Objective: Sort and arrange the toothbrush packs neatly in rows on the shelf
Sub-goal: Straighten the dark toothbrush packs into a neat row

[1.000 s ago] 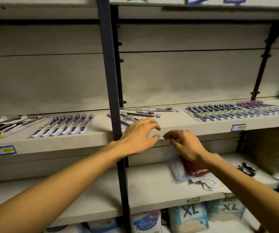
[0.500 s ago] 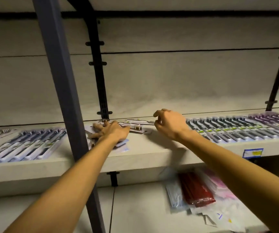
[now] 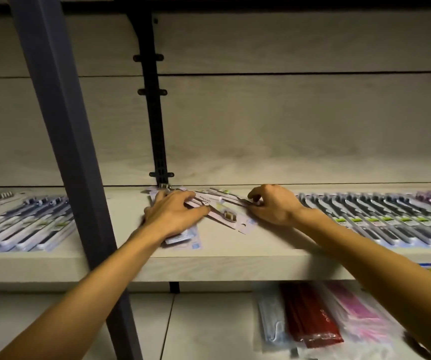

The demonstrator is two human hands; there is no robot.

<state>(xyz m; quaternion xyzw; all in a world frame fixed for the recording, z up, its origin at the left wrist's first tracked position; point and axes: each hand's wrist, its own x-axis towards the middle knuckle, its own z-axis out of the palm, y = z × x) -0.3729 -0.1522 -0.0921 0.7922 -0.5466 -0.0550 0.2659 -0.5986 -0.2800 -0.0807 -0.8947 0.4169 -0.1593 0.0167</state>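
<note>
Both hands are up on the shelf point(image 3: 235, 263) working the loose pile of toothbrush packs point(image 3: 224, 214) in the middle. Going left to right: a tidy row of dark-handled packs point(image 3: 24, 222) sits far left, then a grey upright post point(image 3: 61, 126) cuts across the view. Next comes the left hand point(image 3: 172, 214), fingers spread and pressing flat on the jumbled packs, which lie crossed over each other at angles. Just right of that, the right hand point(image 3: 271, 203) has its fingers curled, pinching the end of one pack. Further right runs a long neat row of packs point(image 3: 381, 219), going purple at the end. Lower shelf has red and pink packets point(image 3: 313, 320).
</note>
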